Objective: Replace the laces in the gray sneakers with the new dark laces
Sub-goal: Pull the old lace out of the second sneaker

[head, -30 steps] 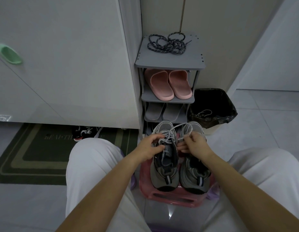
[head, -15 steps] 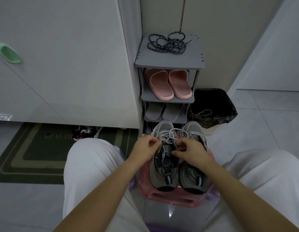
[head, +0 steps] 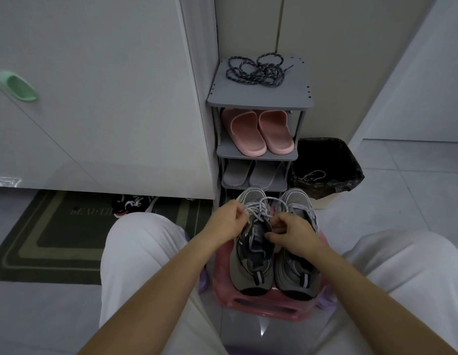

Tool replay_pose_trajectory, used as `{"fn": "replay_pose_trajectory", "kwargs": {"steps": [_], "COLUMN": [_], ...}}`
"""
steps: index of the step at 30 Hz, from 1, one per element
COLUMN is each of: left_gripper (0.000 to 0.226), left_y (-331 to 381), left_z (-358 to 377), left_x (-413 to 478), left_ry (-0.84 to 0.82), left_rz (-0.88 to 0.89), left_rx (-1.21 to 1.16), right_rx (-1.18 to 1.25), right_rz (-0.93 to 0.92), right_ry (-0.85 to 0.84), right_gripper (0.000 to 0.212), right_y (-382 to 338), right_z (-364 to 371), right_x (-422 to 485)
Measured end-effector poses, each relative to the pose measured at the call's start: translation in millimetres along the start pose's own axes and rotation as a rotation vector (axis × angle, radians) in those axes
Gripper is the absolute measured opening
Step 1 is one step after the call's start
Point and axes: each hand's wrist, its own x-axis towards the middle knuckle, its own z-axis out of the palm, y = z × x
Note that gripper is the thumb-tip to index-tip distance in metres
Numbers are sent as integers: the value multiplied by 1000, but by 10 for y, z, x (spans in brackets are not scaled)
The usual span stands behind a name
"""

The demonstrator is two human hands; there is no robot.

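Lower frame: two bare forearms reach forward between knees in white trousers [head: 135,252].

Lower centre: a pink stool [head: 263,307] stands on the tiled floor. On it sit the gray sneakers, side by side, touching, toes pointing away from the camera. The frame-left sneaker [head: 249,272] has its opening spread, and a light lace [head: 258,208] is bunched loose over its front eyelets. The frame-right sneaker [head: 297,275] is partly covered by the right wrist.

Centre: the left hand [head: 226,221] is at the left edge of the frame-left sneaker's lacing, fingers curled, pinching the light lace. The right hand [head: 293,233] is at the right edge of the same opening, fingers and thumb curled together on a strand of that lace. A loop of the lace arcs across to the toe of the frame-right sneaker.

Left of centre: a dark doormat [head: 51,237] lies on the floor. A black-and-white shoe [head: 132,203] shows under a white cabinet [head: 94,98]. A green handle [head: 19,85] sits at the upper left.

Right of centre: a bin with a black liner [head: 325,160] holds a pale lace [head: 311,175].

Upper centre: a gray shoe rack [head: 258,99] stands just behind the stool. Gray slippers [head: 251,174] occupy a lower shelf, pink slippers [head: 258,131] the shelf above. The new dark laces [head: 256,71] lie in a tangle on the top shelf, well apart from both hands.
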Motion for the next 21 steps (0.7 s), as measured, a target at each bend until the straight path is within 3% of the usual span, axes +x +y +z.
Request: {"fn": "replay_pose_trajectory", "kwargs": {"steps": [6, 9, 11, 14, 19, 21], "left_gripper": [18, 29, 31, 22, 26, 23], "left_y": [-16, 19, 16, -9, -26, -65], "left_z": [-12, -123, -117, 1, -90, -193], "left_x": [-24, -7, -53, -100, -1, 55], "left_ry": [-14, -36, -42, -52, 7, 25], "left_rz": [-67, -148, -171, -125, -124, -159], "left_rx": [21, -239, -280, -134, 95, 84], "right_rx": [14, 12, 5, -3, -11, -19], "right_rz": [3, 5, 1, -10, -2, 1], "right_ry": [-2, -5, 1, 18, 12, 2], "right_gripper": [25, 26, 25, 25, 25, 24], "right_y": [-3, -10, -20, -10, -7, -4], "right_z": [-3, 4, 6, 8, 14, 13], "right_x": [3, -4, -7, -9, -3, 4]}}
